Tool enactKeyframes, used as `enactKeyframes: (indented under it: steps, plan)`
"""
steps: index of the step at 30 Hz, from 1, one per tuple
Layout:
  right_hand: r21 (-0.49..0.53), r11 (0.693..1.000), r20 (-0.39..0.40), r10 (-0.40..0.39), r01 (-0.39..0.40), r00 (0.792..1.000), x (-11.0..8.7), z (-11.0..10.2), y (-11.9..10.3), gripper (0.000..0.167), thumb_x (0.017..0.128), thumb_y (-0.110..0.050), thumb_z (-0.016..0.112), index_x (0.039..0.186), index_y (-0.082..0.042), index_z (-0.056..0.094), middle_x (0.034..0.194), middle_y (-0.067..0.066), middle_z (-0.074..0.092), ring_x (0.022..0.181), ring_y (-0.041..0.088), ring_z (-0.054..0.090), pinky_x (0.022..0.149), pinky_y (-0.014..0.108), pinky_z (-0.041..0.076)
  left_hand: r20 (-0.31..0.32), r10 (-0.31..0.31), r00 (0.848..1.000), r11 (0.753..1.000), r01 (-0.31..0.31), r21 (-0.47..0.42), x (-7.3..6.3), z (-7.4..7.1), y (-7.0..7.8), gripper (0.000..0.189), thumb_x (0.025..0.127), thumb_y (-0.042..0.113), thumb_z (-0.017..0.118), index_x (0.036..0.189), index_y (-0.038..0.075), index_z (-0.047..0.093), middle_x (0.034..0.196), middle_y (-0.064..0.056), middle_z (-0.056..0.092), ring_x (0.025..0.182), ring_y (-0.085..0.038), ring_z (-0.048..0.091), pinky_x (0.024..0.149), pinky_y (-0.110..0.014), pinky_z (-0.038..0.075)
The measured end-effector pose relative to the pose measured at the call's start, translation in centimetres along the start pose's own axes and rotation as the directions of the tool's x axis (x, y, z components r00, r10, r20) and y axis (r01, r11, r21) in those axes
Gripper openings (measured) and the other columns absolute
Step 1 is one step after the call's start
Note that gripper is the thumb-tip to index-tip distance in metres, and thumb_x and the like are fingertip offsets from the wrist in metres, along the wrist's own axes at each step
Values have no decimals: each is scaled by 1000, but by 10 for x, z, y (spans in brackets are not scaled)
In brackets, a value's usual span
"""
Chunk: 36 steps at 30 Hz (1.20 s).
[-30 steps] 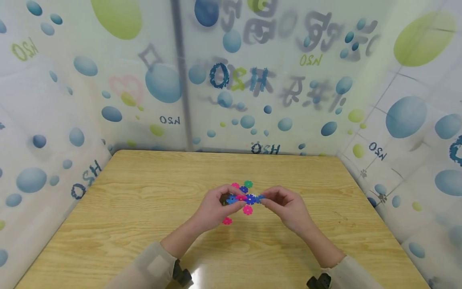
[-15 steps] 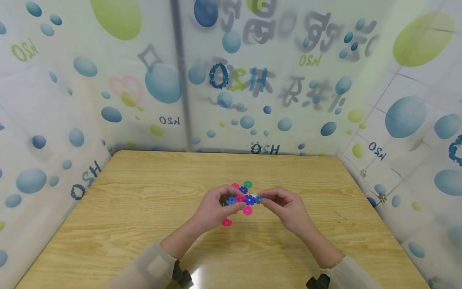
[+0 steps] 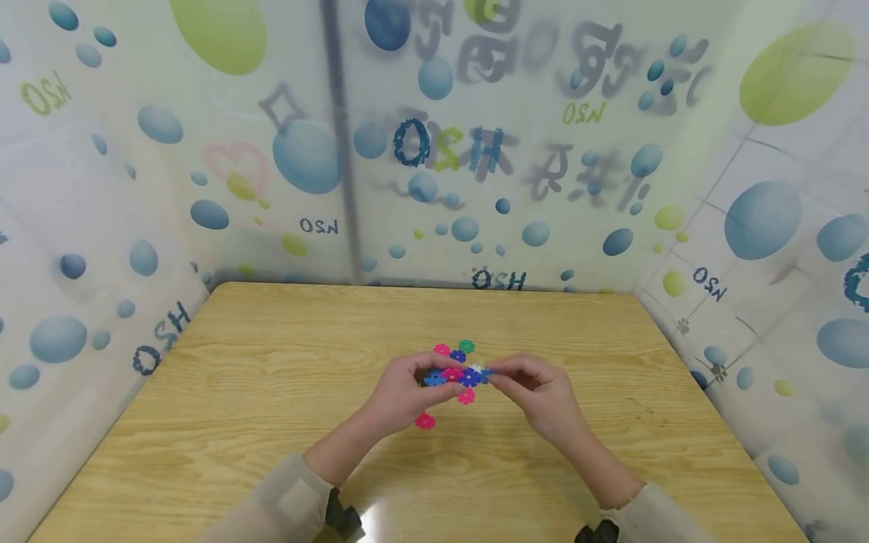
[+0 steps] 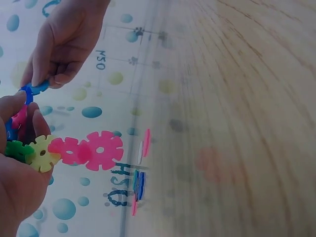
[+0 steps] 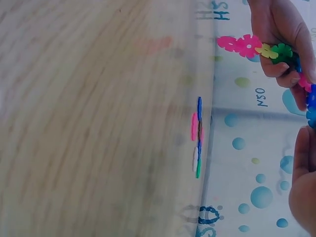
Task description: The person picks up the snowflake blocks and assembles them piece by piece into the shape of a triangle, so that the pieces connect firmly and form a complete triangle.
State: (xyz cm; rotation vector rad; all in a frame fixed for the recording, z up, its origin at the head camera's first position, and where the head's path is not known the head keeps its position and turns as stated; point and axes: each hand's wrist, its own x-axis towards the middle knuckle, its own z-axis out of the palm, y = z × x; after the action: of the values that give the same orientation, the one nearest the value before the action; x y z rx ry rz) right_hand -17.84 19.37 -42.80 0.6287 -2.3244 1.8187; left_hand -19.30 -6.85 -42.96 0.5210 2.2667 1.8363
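With left hand (image 3: 407, 392) and right hand (image 3: 543, 392) close together at the centre of the head view, with forearms slanting up from the lower edge, gripping the middle of a chain of flower-shaped discs (image 3: 451, 375) between left thumb and fingers, pinching its blue end between right thumb and fingertips. Across the upper half, facing a spotted wall covering (image 3: 577, 253) printed with backward "H2O", large at upper centre, smaller toward the right edge; unable to make out the grey strokes at upper right. Below, holding the chain above a wooden table (image 3: 271, 339), with the same grip as one second earlier but with its pink end disc (image 3: 425, 421) slightly lower beneath the left hand. Beyond, at centre, leaving loose on the table a green disc (image 3: 466, 346) and a blue disc (image 3: 458, 355).
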Motion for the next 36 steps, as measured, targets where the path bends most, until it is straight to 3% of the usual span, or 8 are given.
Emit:
enactKeyframes:
  steps: [5,13,24,36]
  plan:
    - [36,999,-27,-23,24,999,-2,4,0,15,101,-1,76,116,1,80,108,-2,80,94,8,75,82,25,65,9,0,1000,1000,0,1,0,0,-1,26,98,28,86,123,22,83,115,-4,79,88,-23,66,72,-22,57]
    - [-69,997,-18,-30,29,999,2,4,-7,16,100,-6,79,115,-8,85,107,9,80,89,10,71,77,23,63,17,8,1000,1000,-8,22,-1,1,-1,24,99,26,85,123,24,83,118,-5,79,92,-20,68,76,-24,59]
    - [-26,1000,-31,3,-4,1000,1,7,-6,15,101,-6,79,115,-5,84,108,9,80,91,9,74,80,24,65,17,-18,1000,999,17,31,0,0,0,24,98,29,86,121,26,83,120,-4,78,91,-21,67,75,-24,59]
    - [-97,994,47,60,-55,997,6,3,-2,18,102,-16,80,119,-12,81,115,7,78,98,13,74,88,24,63,15,-30,999,999,29,34,-2,-6,0,26,97,34,87,121,26,84,110,-3,78,82,-19,61,68,-22,52]
